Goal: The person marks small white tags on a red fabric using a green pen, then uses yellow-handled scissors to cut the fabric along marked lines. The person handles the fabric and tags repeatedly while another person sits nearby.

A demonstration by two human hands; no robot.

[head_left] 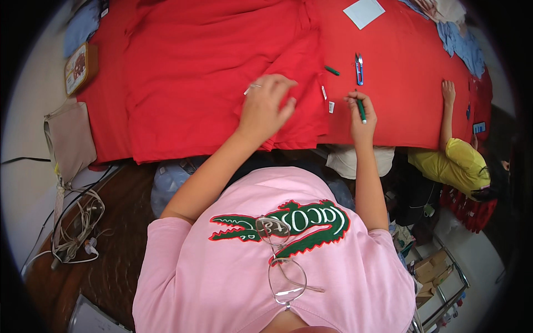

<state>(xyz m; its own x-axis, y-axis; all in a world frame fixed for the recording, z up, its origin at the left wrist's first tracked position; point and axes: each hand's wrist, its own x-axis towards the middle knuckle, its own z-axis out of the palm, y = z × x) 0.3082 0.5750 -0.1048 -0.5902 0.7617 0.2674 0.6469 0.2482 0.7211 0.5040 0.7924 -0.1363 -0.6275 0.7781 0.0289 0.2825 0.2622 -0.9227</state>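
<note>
My right hand [363, 114] is closed around a green marker pen [362, 111] with a white end, just above the red table cover. Over a red garment [211, 89] spread on the table, my left hand [265, 108] hangs with its thumb and fingers apart. A small light sliver shows beside its fingers; I cannot make out what it is. A green pen cap [332, 70] lies near the garment's right edge. Just right of it rest blue-handled thread snips [360, 71]. Two small white labels, one at the garment's edge [324, 92], the other beside it [331, 107], lie nearby.
White paper [364, 13] lies at the far side. A yellow-rimmed box [78, 69] and a beige pouch [70, 133] are at the left edge. Blue clothes [462, 47] are piled far right. A person in yellow [455, 166] sits at right, one hand on the table.
</note>
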